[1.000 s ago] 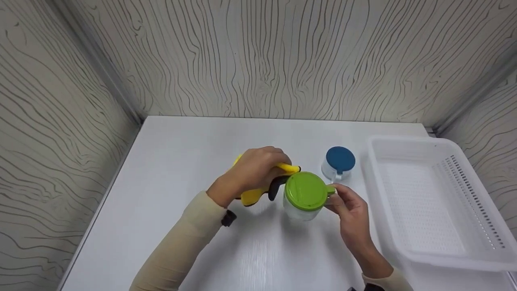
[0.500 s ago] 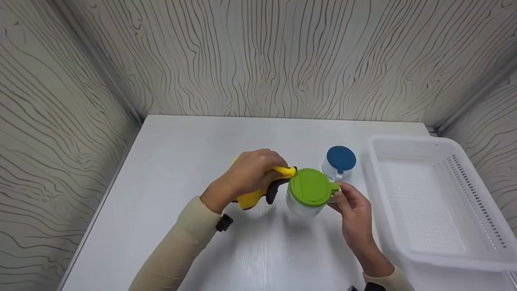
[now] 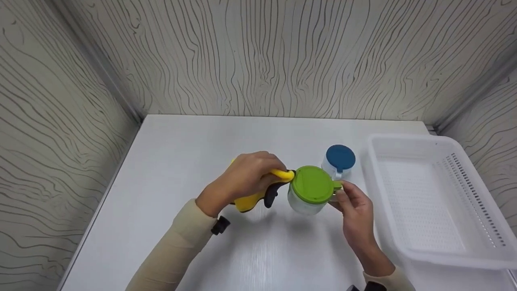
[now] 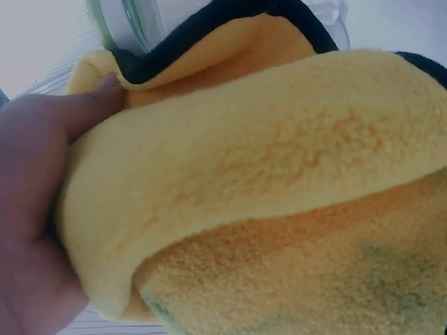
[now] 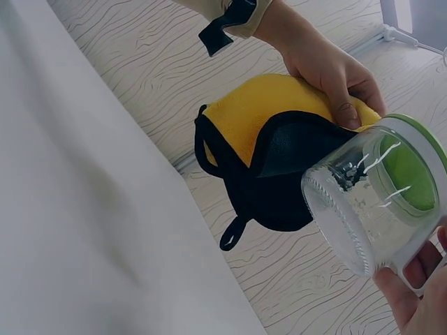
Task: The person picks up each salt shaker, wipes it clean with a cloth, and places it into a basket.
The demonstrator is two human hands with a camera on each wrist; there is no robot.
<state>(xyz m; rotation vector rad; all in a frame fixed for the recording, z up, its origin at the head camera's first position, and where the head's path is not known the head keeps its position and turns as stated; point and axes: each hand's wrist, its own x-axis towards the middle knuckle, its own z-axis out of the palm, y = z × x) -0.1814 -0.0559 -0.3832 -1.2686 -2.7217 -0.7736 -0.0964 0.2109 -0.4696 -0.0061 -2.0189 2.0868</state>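
Both hands loaded: cloth left, jar right

Left hand (image 3: 253,173) grips bunched yellow cloth (image 3: 247,202), black backing showing; right hand (image 3: 358,213) holds green-lidded jar (image 3: 306,207) by its handle (image 5: 403,272). Jar is just right of frame centre in head view, looks lifted off table (image 3: 181,153); cloth edge appears to touch lid (image 3: 313,184) at its rim

Reads as wiping: I'd keep the handle grip firm, pressure light, and turn the jar against the cloth so the rim doesn't get pried

Containers: held jar is clear glass, lid underside visible through it, no fill I can make out. Blue-lidded jar (image 3: 341,157) near it, upper right of centre, contents unreadable. White basket (image 3: 381,194) at right of frame, slotted wall and perforated floor in view
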